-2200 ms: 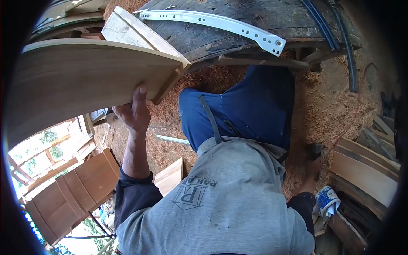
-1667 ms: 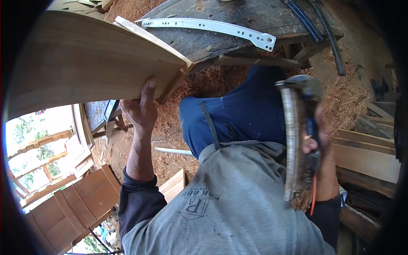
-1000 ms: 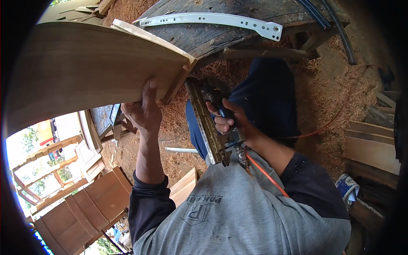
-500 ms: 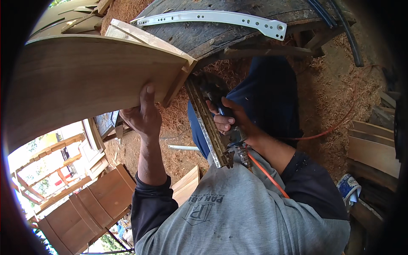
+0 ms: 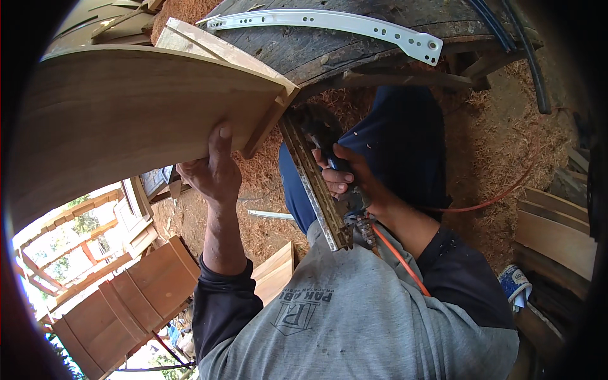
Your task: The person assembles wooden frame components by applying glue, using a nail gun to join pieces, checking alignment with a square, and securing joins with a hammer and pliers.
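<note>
My left hand [image 5: 212,171] grips the lower edge of a wide wooden panel [image 5: 145,114], thumb on its face and the fingers hidden behind. A narrow wooden strip [image 5: 272,120] runs along the panel's right end, and a longer board [image 5: 218,50] stands behind at the corner. My right hand [image 5: 342,171] is wrapped round the handle of an air nail gun [image 5: 315,183]. The gun's long worn magazine slants down toward my shirt, and its dark head is close to the panel's right end. Whether they touch, I cannot tell. An orange air hose [image 5: 402,258] leads from its fitting.
A white metal drawer slide [image 5: 323,22] lies on the dark worn workbench [image 5: 342,54]. Black bars [image 5: 529,63] jut over its right side. Wood shavings cover the ground. A wooden cabinet piece [image 5: 130,304] is at lower left, stacked boards [image 5: 554,234] and a can [image 5: 514,285] at right.
The view has shifted slightly, so the drawer slide and bench appear a little farther right. Both hands keep their grips, and the nail gun stays by the panel's end.
</note>
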Available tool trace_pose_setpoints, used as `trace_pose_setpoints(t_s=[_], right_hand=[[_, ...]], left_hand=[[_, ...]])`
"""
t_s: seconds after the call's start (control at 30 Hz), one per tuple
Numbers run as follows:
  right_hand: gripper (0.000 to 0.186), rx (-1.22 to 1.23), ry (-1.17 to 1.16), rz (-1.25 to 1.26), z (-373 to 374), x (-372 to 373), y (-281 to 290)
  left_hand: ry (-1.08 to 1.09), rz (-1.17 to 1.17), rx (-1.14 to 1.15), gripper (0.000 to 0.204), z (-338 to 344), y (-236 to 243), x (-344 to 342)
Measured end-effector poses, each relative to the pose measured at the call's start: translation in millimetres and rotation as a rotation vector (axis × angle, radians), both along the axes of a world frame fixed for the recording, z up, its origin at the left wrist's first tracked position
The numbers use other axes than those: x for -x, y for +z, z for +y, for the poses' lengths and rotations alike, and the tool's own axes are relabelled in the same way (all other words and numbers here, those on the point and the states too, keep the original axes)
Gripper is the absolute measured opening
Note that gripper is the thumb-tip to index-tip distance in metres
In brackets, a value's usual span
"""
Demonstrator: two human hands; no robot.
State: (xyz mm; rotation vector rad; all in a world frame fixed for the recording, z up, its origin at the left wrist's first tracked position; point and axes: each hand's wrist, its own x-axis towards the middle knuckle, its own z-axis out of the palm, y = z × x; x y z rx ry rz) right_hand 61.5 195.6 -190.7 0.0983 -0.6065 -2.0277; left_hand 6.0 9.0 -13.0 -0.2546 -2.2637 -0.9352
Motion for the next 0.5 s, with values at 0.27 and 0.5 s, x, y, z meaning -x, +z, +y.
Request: trace_pose_setpoints(t_s=[0.27, 0.5], right_hand=[[0.044, 0.049, -0.014, -0.004, -5, 1, -6], [0.060, 0.038, -0.058, 0.054, -3, 5, -6]], left_hand=[[-0.016, -0.036, -0.108, 0.016, 1, 1, 1], [-0.027, -0.077, -0.178, 0.016, 4, 3, 1]])
